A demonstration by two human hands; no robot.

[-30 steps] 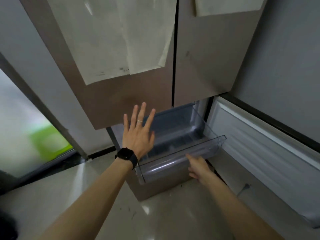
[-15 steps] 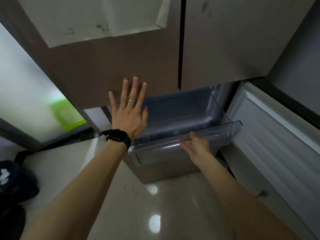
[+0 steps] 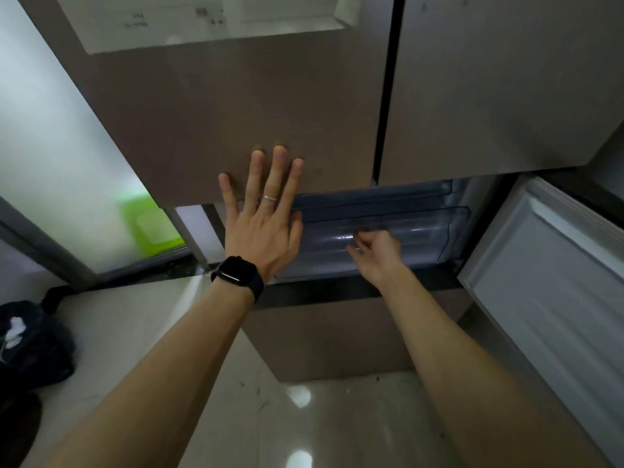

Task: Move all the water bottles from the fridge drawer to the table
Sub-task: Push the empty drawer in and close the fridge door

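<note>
Drawer (image 3: 422,228), clear plastic, fridge: we logged it pushed nearly home since a second earlier, no water bottles visible inside, right hand (image 3: 376,248) pressing its front with loose fingers, left hand (image 3: 261,228) flat on brown fridge door (image 3: 236,113); emptying likely finished.

The person's left hand (image 3: 261,231) wears a thin silver ring (image 3: 270,197) on the third finger, beyond a black smartwatch (image 3: 238,273) with a dark rectangular face and a black band. Behind the smartwatch both forearms (image 3: 439,332) are bare, as is the right hand (image 3: 376,249).
</note>
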